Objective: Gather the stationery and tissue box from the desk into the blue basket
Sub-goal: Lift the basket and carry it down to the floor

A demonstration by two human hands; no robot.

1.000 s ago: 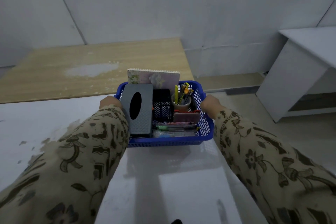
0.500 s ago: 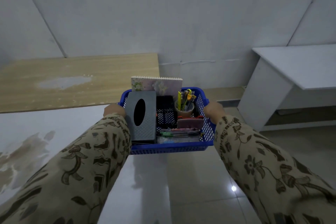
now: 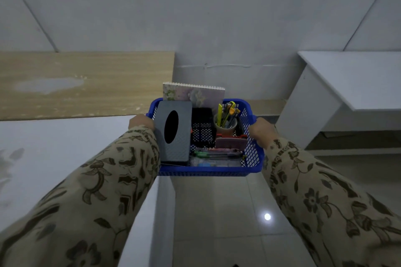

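Note:
The blue basket hangs in the air past the white desk's right edge, over the tiled floor. My left hand grips its left rim and my right hand grips its right rim. Inside stand a grey tissue box at the left, a spiral notebook at the back, a black mesh holder, a cup of pens and cutters, a pink case and several pens at the front.
The white desk lies at the lower left, with a wooden tabletop behind it. Another white table stands at the right. Glossy floor tiles show between them, and a grey wall closes the back.
Both hands have carried the basket rightward off the white desk, so that it is now over the floor. The view has turned right, and more of the right-hand table shows.

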